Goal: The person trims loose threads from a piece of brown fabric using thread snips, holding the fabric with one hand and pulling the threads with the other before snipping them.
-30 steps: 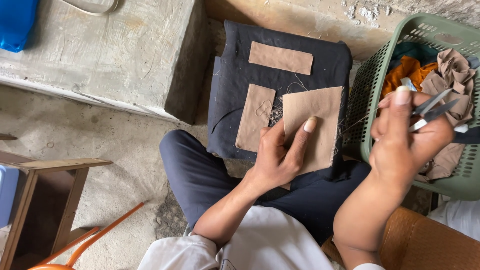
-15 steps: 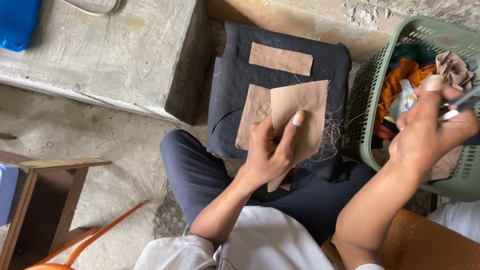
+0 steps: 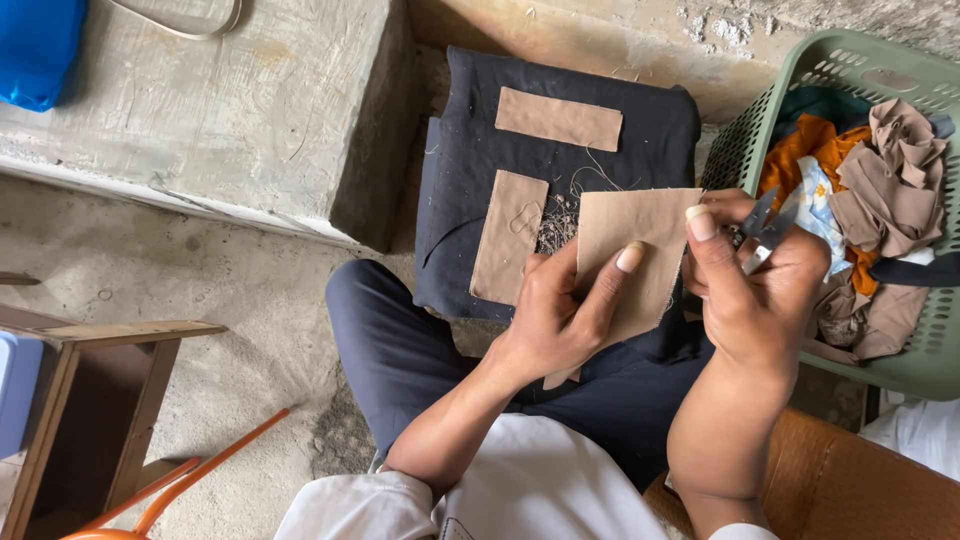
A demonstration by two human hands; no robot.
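Note:
My left hand [image 3: 560, 315] pinches a tan fabric piece [image 3: 630, 250] and holds it up over my lap. My right hand [image 3: 755, 285] is closed around small metal thread snips [image 3: 762, 225], its thumb touching the fabric's right edge. Behind the held piece lies a dark navy cloth pad [image 3: 560, 170] with two more tan fabric pieces on it, a long strip [image 3: 558, 118] and an upright rectangle [image 3: 508, 237], plus a tangle of loose threads [image 3: 555, 225].
A green plastic basket [image 3: 930, 340] at the right holds orange, tan and patterned fabric scraps. A concrete block [image 3: 230, 110] stands at the upper left, with a blue object [image 3: 40, 50] on it. A wooden stool [image 3: 90, 400] and an orange frame [image 3: 180, 480] are at the lower left.
My right hand has come back from the basket to the right edge of the held fabric, still gripping the snips. My left hand has raised and turned the tan piece slightly.

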